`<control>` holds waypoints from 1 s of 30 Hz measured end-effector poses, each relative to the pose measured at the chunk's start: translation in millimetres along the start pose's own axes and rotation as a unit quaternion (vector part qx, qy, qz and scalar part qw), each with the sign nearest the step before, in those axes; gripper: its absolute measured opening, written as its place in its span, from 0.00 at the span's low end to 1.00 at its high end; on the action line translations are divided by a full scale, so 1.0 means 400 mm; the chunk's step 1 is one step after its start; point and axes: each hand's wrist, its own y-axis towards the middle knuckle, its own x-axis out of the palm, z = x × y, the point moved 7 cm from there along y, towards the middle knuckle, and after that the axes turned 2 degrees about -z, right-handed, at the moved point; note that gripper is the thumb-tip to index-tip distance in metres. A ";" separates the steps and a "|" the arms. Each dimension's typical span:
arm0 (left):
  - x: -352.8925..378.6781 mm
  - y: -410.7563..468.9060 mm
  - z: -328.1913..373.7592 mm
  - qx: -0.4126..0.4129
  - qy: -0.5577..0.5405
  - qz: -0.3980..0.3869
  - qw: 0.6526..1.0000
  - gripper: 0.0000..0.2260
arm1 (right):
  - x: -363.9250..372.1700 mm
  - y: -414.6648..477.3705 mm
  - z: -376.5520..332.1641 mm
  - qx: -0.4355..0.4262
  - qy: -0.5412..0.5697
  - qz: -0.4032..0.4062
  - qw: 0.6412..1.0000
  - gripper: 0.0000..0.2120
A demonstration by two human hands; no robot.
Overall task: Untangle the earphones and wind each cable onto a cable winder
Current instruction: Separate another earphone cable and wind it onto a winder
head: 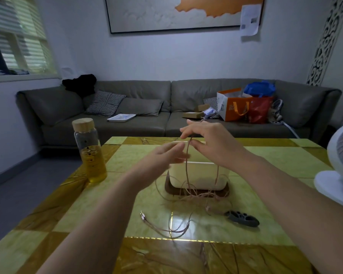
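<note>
A thin brownish earphone cable [187, 175] hangs in a loop from my raised hands down to a tangled heap [194, 195] on the table in front of a cream box. My right hand [210, 141] pinches the top of the loop between thumb and fingers, the other fingers spread. My left hand [166, 155], blurred, holds a strand of the cable just left of it. Loose cable ends with small plugs [144, 216] lie nearer me on the table. A dark cable winder [243, 218] with round holes lies to the right of the heap.
A cream box [198, 175] on a dark wooden base stands mid-table behind the tangle. A glass bottle [90, 153] of yellow liquid with a wooden cap is at the left. A white fan [341, 161] stands at the right edge. A grey sofa with bags is behind.
</note>
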 end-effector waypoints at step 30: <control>-0.247 -0.066 -0.198 -0.148 -0.046 0.375 0.914 0.15 | 0.030 -0.172 0.284 0.455 0.164 -0.017 0.875 0.22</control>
